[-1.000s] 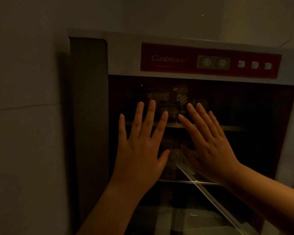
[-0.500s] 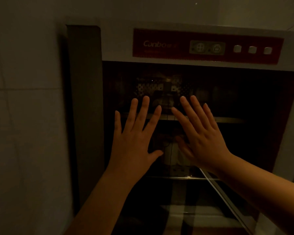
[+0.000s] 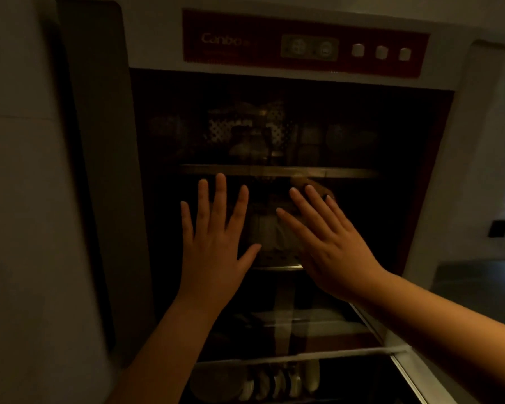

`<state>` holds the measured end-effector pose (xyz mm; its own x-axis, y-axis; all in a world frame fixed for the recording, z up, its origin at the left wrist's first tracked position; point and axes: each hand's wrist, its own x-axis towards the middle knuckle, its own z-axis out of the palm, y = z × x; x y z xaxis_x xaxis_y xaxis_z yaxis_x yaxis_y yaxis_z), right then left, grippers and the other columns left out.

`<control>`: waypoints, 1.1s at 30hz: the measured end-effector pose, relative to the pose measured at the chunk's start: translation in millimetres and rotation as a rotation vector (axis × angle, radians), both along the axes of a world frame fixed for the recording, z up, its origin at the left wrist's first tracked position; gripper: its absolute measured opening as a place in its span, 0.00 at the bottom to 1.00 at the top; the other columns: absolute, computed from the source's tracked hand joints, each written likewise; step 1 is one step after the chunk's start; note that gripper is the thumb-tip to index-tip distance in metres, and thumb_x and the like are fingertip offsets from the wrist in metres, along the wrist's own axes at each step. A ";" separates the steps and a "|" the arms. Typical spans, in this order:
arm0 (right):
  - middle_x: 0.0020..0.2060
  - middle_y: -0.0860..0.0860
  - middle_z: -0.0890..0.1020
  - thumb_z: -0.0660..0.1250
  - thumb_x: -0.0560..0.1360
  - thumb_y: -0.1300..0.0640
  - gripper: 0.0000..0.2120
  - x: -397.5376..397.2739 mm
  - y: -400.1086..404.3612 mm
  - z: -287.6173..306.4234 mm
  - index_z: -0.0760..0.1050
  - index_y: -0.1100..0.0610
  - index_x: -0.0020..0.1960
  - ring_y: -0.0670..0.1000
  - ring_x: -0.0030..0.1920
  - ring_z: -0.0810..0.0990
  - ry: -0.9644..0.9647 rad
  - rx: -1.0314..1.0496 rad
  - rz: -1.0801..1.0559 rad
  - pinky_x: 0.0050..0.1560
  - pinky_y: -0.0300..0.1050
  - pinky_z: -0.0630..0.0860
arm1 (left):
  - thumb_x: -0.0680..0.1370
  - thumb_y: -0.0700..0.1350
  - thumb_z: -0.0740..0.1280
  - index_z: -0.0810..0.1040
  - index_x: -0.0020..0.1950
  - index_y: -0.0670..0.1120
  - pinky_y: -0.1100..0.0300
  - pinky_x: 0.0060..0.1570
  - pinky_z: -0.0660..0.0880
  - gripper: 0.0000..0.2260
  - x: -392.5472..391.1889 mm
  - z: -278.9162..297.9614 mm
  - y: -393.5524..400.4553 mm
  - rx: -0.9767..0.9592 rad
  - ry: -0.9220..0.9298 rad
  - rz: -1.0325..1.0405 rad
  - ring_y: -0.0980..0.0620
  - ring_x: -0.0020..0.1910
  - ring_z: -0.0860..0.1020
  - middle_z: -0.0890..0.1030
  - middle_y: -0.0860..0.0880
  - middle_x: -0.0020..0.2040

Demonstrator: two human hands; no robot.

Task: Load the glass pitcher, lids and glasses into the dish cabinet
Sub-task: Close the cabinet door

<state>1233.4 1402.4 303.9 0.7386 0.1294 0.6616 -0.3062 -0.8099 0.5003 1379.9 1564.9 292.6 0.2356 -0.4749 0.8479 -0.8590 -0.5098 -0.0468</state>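
Hands: left (image 3: 213, 246), right (image 3: 330, 246), flat against dish cabinet (image 3: 158, 39) door.

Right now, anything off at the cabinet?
Nothing looks damaged or spilled. Left hand and right hand are held flat and empty at the white dish cabinet with red control panel; its dim interior is hard to read.

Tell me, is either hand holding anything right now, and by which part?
Nothing is held. The left hand and right hand are both spread flat, fingers straight, in front of the dish cabinet.
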 end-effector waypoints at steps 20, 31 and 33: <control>0.76 0.50 0.47 0.66 0.74 0.56 0.36 -201.4 -18.5 -163.4 0.51 0.53 0.76 0.50 0.76 0.43 0.530 0.662 -0.088 0.74 0.51 0.52 | 0.79 0.57 0.58 0.33 0.75 0.56 0.48 0.70 0.35 0.37 -197.9 -163.5 -22.3 0.476 0.660 -0.308 0.49 0.71 0.26 0.25 0.50 0.72; 0.75 0.43 0.56 0.50 0.80 0.44 0.25 -300.6 -11.5 -205.0 0.55 0.48 0.75 0.40 0.73 0.53 0.484 0.891 -0.142 0.72 0.39 0.55 | 0.82 0.58 0.49 0.32 0.75 0.52 0.48 0.67 0.30 0.30 -363.4 -210.2 -29.4 0.721 0.672 -0.504 0.49 0.72 0.28 0.29 0.52 0.73; 0.75 0.42 0.54 0.49 0.80 0.44 0.25 -308.1 -16.2 -213.7 0.53 0.47 0.76 0.38 0.73 0.51 0.501 0.907 -0.150 0.71 0.38 0.55 | 0.81 0.59 0.46 0.32 0.75 0.51 0.49 0.67 0.29 0.30 -378.2 -215.7 -29.4 0.752 0.684 -0.495 0.50 0.71 0.28 0.29 0.52 0.73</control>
<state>925.3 1386.2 90.3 0.9224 -0.3782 0.0788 -0.3601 -0.9156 -0.1791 1001.7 1535.5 76.9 0.1846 -0.9801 0.0728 -0.9215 -0.1469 0.3595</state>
